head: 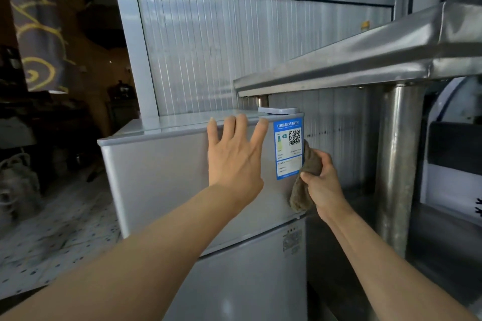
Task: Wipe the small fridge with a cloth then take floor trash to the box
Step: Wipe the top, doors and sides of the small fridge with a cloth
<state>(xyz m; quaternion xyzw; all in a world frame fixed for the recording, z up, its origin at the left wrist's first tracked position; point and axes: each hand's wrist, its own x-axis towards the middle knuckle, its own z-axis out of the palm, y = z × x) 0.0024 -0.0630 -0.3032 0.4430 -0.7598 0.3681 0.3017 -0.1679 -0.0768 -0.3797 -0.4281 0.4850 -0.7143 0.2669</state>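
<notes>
Fridge [161, 172] silver-grey; label [288, 147] blue-white; cloth [305, 180] brown; floor [60, 232] pale, dark-speckled; curtain [39, 23] grey, yellow swirls.

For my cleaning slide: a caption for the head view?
Left hand braces the fridge door while right hand wipes its edge with a cloth.

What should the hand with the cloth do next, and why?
Probably slide the cloth down along the right edge of the small fridge. The right hand presses it there beside the blue label, while the left hand lies flat on the upper door, steadying it.
</notes>
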